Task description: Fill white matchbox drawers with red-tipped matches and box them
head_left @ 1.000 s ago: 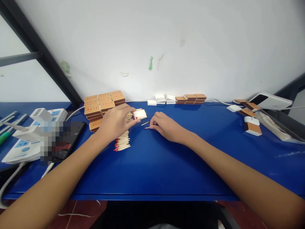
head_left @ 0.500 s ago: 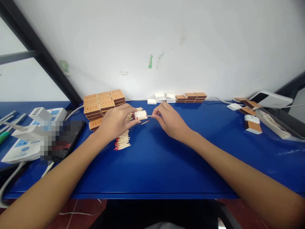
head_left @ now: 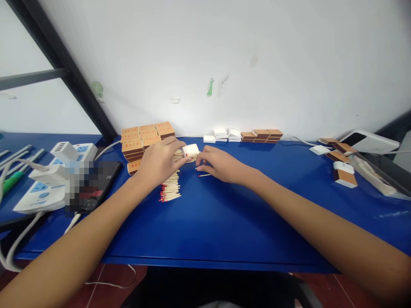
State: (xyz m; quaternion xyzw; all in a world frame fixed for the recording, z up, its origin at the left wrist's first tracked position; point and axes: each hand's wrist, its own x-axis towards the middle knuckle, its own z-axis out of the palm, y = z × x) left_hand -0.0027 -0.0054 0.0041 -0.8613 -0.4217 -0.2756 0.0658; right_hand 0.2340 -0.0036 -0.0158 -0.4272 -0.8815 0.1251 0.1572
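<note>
Blue desk (head_left: 224,231) holds matches (head_left: 170,188); matchboxes (head_left: 133,145) stand stacked nearby.

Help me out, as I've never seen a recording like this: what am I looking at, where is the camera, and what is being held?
There is no machine here: the two bare hands belong to the person wearing the camera. It sits on their head, looking forward and down. The left hand holds a small white box between its fingers. The right hand is close by, next to a loose match; whether it pinches another is too small to tell. On the blue table lie red-tipped matches, stacked orange matchboxes, white boxes near the wall and, at the picture's left, a power strip.
</note>
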